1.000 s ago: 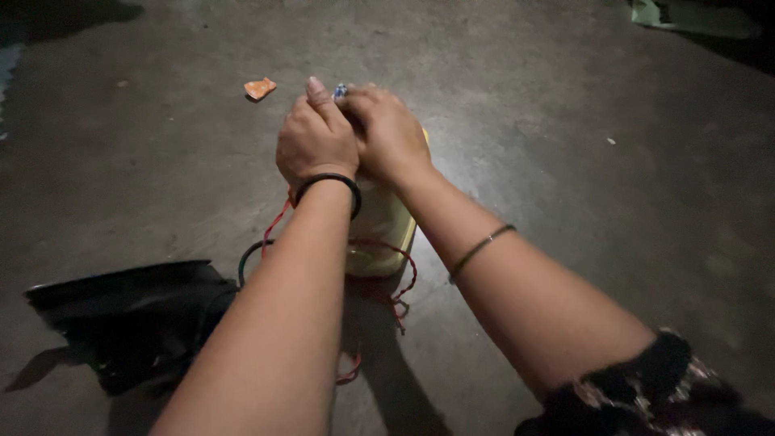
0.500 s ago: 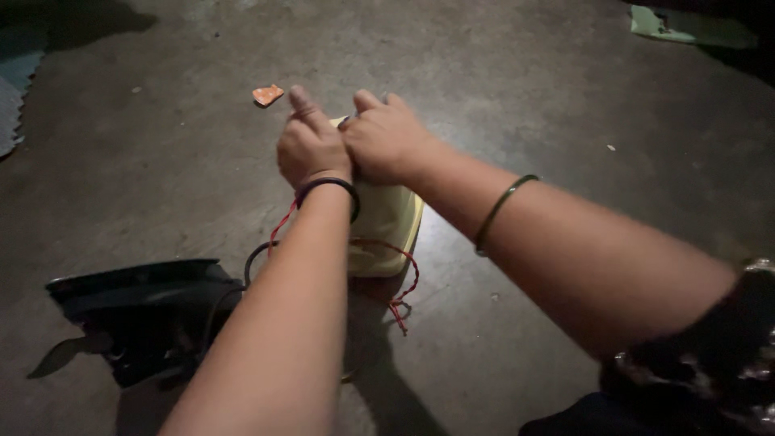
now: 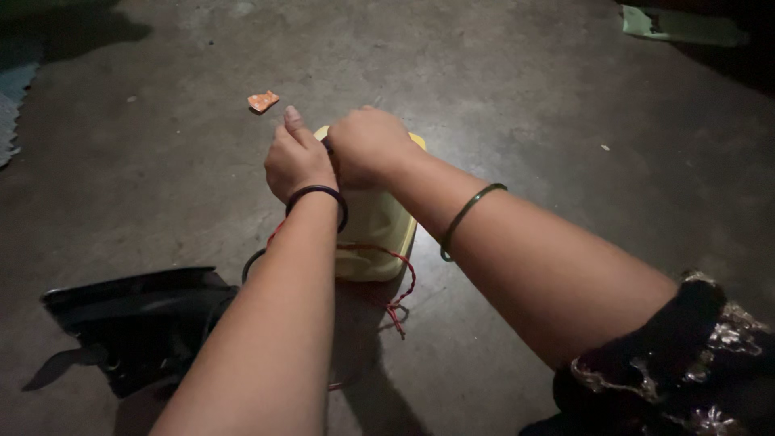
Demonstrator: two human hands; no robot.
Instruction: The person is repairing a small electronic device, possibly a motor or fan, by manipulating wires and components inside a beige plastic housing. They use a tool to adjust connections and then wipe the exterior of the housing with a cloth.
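Head view: both hands closed together atop a yellow container.
Left hand point(image 3: 297, 161) and right hand point(image 3: 367, 145) touch, fingers curled; what they pinch cannot be told. Yellow container point(image 3: 378, 230) stands on the concrete floor point(image 3: 525, 105), red cord point(image 3: 395, 278) around it, black bag point(image 3: 137, 323) beside.

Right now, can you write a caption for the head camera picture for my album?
Two bare hands, left and right, meet on top of a pale yellow container with red cord on a concrete floor.
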